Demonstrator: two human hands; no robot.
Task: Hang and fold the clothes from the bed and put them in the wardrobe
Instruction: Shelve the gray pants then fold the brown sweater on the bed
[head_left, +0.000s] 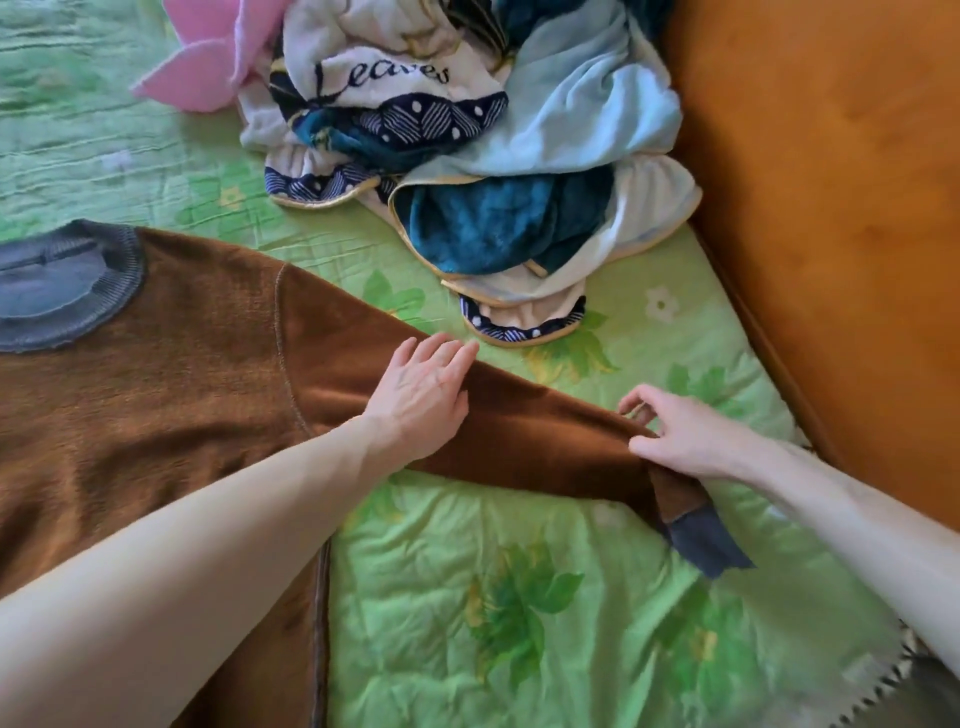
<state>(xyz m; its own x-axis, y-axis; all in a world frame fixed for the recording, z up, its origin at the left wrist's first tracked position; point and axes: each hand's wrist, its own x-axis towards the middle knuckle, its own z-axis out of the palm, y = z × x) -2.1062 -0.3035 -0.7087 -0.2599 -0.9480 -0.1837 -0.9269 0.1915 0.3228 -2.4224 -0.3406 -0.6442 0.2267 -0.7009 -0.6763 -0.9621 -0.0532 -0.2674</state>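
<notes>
One brown sweater (156, 395) lies flat on the bed (519, 597). My left hand (421, 397) presses its sleeve (545, 441), fingers straight; my right hand (685, 434) pinches the sleeve near the cuff (706, 545).

Two arms in view, both bare to the frame edge, no sleeves, no watch, no rings seen. Left hand (421, 397) w/ forearm entering from 8 o'clock; right hand (685, 434) w/ forearm from 4 o'clock, fine hair showing.

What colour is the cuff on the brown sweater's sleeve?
Dark grey-blue cuff, clearest in the head view.
</notes>
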